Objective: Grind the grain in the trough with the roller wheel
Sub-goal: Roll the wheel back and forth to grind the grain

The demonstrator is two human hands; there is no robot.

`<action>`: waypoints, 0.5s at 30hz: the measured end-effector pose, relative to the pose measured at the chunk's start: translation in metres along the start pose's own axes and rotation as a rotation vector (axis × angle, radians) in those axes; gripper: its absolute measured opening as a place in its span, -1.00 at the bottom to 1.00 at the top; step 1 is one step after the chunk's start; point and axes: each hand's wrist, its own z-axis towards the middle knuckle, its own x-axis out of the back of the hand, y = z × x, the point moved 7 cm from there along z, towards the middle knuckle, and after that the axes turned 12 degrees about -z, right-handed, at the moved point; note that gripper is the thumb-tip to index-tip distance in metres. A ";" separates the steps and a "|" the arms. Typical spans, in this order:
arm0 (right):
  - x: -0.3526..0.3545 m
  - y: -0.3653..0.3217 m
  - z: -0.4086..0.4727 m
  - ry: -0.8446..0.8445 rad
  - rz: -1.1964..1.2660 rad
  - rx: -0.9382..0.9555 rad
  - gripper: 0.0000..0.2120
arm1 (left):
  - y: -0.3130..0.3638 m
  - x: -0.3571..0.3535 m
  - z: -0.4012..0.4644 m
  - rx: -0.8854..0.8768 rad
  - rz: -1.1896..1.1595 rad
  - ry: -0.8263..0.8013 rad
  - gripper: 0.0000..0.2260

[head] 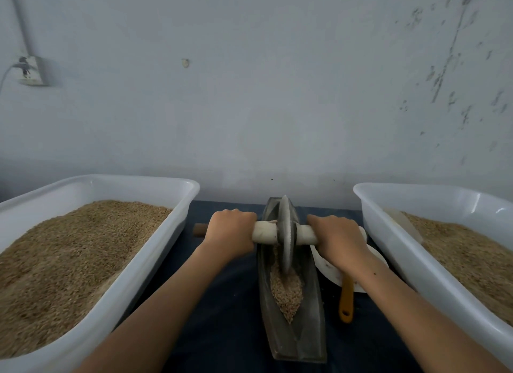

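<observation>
Roller wheel (286, 234) btwn hands – left hand (230, 231), right hand (337, 238), grain (287, 289) nearer

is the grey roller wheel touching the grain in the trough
Touching. The head view shows the grey metal roller wheel with its lower rim sunk into the pale brown grain inside the long dark metal trough.

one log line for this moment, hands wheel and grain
left hand: shut on axle | right hand: shut on axle | wheel: upright in trough, far half | grain: piled near side of wheel
</observation>
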 end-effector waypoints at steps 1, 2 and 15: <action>0.001 -0.001 0.000 0.005 -0.001 0.001 -0.75 | -0.001 -0.001 0.000 -0.002 -0.006 -0.003 -0.79; 0.002 -0.001 0.000 -0.004 -0.009 0.005 -0.75 | -0.001 -0.002 0.000 -0.007 -0.009 -0.019 -0.79; 0.001 -0.003 -0.002 -0.294 0.000 0.131 -0.77 | -0.007 -0.012 -0.001 0.012 -0.091 -0.299 -0.75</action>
